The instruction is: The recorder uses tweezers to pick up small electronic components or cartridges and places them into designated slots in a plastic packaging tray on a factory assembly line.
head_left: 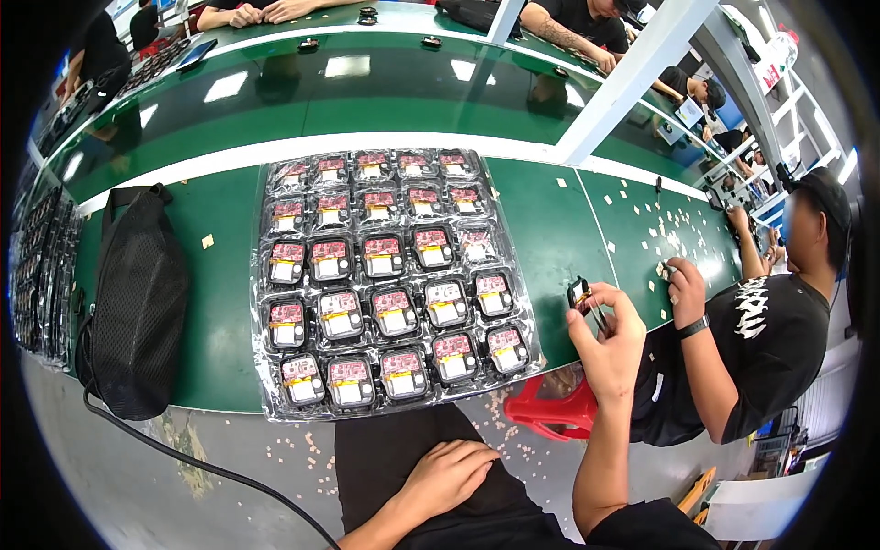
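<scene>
Small black device (578, 293) with yellow tab, pinched in fingertips of right hand (610, 344), raised above green table (550, 229) edge, right of tray. Left hand (449, 477) resting loosely open on dark-trousered thigh, holding nothing. Clear plastic blister tray (390, 280): rows of square black units, each with red board, white rectangle, yellow strip. Black mesh bag (137, 307) at left. Neighbouring person's hand (686, 291) at right.

glossy plastic tray (275, 403), black mesh bag (137, 312)
</scene>
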Motion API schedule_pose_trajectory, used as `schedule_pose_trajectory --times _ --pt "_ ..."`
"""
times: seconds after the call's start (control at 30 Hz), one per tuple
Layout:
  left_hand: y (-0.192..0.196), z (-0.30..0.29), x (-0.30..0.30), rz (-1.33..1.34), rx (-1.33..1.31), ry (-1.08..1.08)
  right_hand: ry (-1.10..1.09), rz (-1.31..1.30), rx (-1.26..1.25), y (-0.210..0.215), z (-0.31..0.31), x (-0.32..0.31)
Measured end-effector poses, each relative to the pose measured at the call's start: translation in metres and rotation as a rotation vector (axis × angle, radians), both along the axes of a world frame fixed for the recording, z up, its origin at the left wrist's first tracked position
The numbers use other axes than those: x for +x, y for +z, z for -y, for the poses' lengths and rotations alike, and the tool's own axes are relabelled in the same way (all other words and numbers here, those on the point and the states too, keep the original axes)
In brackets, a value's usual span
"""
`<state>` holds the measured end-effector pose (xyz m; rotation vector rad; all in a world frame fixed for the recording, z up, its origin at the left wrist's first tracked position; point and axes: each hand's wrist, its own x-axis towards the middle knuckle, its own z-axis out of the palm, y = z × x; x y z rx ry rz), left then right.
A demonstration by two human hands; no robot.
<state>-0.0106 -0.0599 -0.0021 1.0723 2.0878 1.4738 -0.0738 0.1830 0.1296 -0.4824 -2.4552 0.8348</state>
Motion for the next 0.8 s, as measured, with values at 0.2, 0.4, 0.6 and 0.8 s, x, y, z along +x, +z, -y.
schedule_pose_trajectory --times 0.2,0.4,0.6,0.8 --pt "0.055 0.015 -0.006 0.141 0.245 0.319 0.608 -0.079 -0.324 0.012 0.024 0.043" --pt "0.086 0.027 -0.007 0.572 0.859 0.441 0.946 0.1 -0.412 0.01 0.08 0.056" --pt "0.069 0.046 -0.008 0.467 0.778 0.418 0.957 0.082 -0.41 -0.005 0.098 0.049" --pt "0.072 0.042 -0.002 0.655 0.875 0.677 0.849 0.158 -0.227 -0.009 0.104 0.051"
